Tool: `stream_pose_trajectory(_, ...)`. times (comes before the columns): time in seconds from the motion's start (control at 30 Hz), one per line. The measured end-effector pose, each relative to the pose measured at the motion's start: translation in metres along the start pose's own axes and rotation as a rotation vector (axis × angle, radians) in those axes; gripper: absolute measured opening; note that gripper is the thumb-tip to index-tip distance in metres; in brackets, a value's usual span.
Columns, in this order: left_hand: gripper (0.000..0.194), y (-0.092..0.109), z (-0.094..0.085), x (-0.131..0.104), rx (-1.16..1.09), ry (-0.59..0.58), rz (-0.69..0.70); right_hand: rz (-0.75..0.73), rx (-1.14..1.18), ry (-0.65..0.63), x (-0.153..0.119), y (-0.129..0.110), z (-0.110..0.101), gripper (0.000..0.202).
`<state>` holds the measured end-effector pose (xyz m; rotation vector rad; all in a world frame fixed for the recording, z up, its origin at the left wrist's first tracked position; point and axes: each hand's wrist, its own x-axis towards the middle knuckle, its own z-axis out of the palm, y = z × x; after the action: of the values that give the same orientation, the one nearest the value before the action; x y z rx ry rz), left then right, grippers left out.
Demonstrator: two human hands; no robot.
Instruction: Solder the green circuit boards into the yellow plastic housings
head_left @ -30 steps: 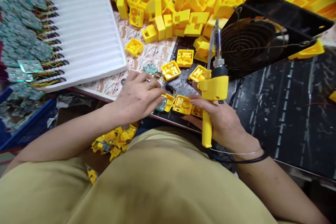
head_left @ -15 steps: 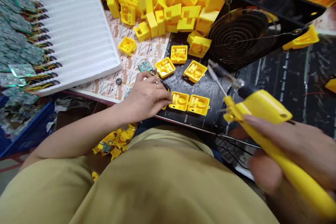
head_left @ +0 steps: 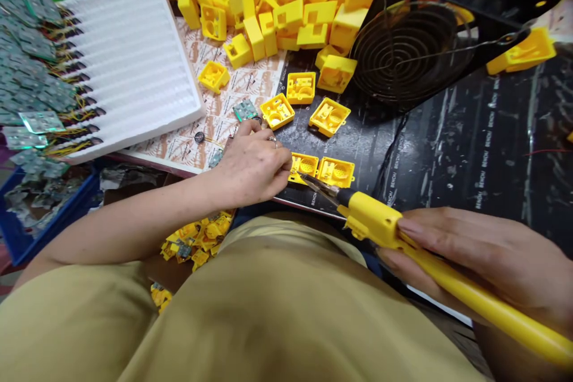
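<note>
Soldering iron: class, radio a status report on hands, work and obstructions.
Right hand holding soldering iron, tip at yellow case. Left hand at case's left edge, grip hidden. Black fan beyond, not in the way.

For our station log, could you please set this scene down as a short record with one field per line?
Front row: two open, square yellow plastic cases in view
Left hand: beside the cases, fingertips partly hidden, grip unclear
Right hand: gripping a yellow plastic soldering iron
Metal tip: pointing toward the cases, close to the left hand; contact unclear
Left side: white ribbed foam tray, green circuit boards along its left edge
Back: heaped yellow plastic housings, black fan with round wire grille
</note>
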<state>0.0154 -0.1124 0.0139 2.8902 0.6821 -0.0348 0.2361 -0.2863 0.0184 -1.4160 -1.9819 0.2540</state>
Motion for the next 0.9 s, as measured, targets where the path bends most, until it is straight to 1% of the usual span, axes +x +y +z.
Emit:
stream_pose_trajectory(0.03,0.026,0.0,0.0,0.0,0.001,0.0,-0.002,-0.089,0.009,-0.015,0.002,0.003,0.0,0.009)
stream_pose_trajectory(0.07,0.026,0.0,0.001,0.001,0.0,0.003,-0.003,-0.148,0.003,-0.018,0.005,0.006,0.0,0.006)
stream_pose_trajectory(0.1,0.025,-0.001,0.002,0.001,0.0,0.009,-0.001,-0.177,-0.011,-0.011,0.008,0.009,0.001,0.009)
stream_pose_trajectory(0.17,0.025,-0.002,0.003,0.001,0.003,0.022,0.013,-0.18,-0.015,-0.008,0.012,0.011,0.002,0.017)
stream_pose_trajectory(0.2,0.024,-0.003,0.003,0.002,0.006,0.028,0.024,-0.185,-0.011,-0.003,0.015,0.012,0.003,0.016)
stream_pose_trajectory(0.3,0.024,-0.004,0.003,0.003,0.025,0.035,0.057,-0.276,0.008,0.015,0.019,0.011,0.004,0.007)
stream_pose_trajectory(0.37,0.024,-0.003,0.002,0.005,0.049,0.028,0.073,-0.321,0.016,0.019,0.019,0.012,0.002,0.008)
stream_pose_trajectory(0.4,0.024,-0.003,0.001,0.006,0.063,0.023,0.079,-0.327,0.017,0.004,0.018,0.013,-0.001,0.008)
stream_pose_trajectory(0.5,0.024,-0.003,-0.001,0.008,0.102,0.002,0.094,-0.216,-0.018,-0.058,0.009,0.016,-0.01,0.012)
stream_pose_trajectory(0.57,0.023,-0.003,-0.001,0.008,0.118,-0.009,0.099,-0.156,-0.037,-0.068,0.002,0.018,-0.015,0.016)
stream_pose_trajectory(0.7,0.022,-0.002,-0.002,0.01,0.132,-0.028,0.107,-0.188,-0.028,-0.021,-0.003,0.023,-0.016,0.015)
stream_pose_trajectory(0.77,0.022,-0.001,-0.003,0.011,0.131,-0.04,0.106,-0.205,-0.038,-0.034,-0.001,0.024,-0.015,0.016)
stream_pose_trajectory(0.83,0.022,0.0,-0.003,0.011,0.124,-0.06,0.089,-0.217,-0.056,-0.038,0.001,0.026,-0.014,0.013)
stream_pose_trajectory(0.9,0.022,-0.001,-0.003,0.008,0.092,-0.071,0.058,-0.188,-0.041,-0.025,0.002,0.026,-0.012,0.01)
